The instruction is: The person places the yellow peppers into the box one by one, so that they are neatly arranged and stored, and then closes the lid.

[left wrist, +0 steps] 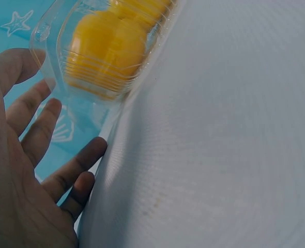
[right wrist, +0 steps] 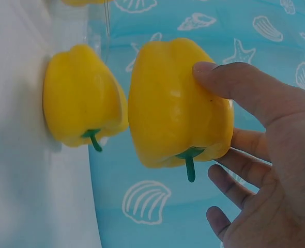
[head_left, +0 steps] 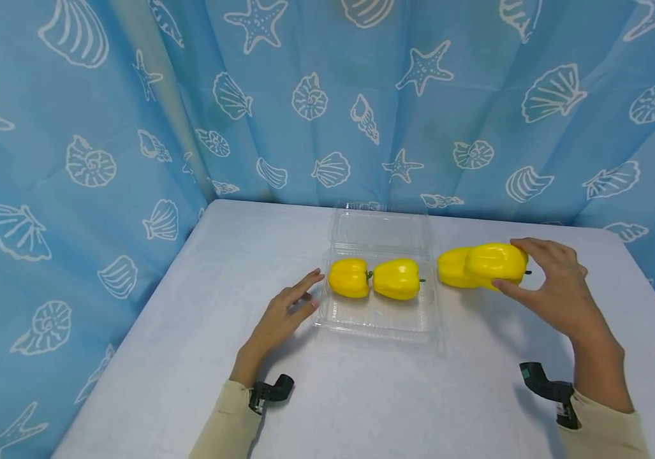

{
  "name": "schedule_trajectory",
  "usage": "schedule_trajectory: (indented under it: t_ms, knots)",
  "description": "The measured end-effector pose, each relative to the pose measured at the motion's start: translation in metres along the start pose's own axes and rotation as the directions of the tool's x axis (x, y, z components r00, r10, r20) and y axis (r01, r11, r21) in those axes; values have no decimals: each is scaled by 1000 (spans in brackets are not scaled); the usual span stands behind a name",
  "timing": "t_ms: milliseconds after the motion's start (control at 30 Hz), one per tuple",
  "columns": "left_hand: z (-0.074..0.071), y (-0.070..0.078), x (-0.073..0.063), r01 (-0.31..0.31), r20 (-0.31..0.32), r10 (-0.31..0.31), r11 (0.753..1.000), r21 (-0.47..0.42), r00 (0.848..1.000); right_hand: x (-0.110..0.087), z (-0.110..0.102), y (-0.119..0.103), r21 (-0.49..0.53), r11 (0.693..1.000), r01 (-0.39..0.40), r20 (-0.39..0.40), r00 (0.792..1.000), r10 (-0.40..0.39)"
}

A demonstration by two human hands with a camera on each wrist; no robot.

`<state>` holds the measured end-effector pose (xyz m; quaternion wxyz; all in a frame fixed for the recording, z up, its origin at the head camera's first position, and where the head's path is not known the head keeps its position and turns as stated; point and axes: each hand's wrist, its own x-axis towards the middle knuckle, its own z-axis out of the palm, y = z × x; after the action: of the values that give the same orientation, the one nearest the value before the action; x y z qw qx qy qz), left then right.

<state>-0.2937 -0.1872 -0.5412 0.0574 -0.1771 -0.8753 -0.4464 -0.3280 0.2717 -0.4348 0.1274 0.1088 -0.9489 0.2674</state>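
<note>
The right hand (head_left: 561,290) pinches a pepper (head_left: 496,261), partly hiding another pepper (head_left: 451,268) leftward. Beside the spread left hand (head_left: 279,317), a container (head_left: 381,317) holds two peppers (head_left: 397,279).

Curtain (head_left: 281,127): behind and left of desk (head_left: 396,395) | tray (head_left: 373,319): on desk, lid (head_left: 381,231) behind it | first pepper (head_left: 348,279): in tray's left half, second pepper (head_left: 396,279) to its right | third pepper (head_left: 452,268): on desk, right of tray | fourth pepper (head_left: 496,262): in right grip (head_left: 557,290), above desk, right of third | left grip (head_left: 282,313): just beside tray's left edge
</note>
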Motion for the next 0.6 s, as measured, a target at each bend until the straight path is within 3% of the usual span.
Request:
schedule_trajectory:
  t_ms: [233, 600]
  knots:
    - [1, 0, 2, -14, 3, 14, 1000, 6, 1000, -2, 3, -6, 3, 999, 47, -13, 999, -47]
    - [0, 0, 0, 15, 5, -15, 1000, 5, 1000, -1, 11, -18, 35, 995, 89, -17, 996, -88]
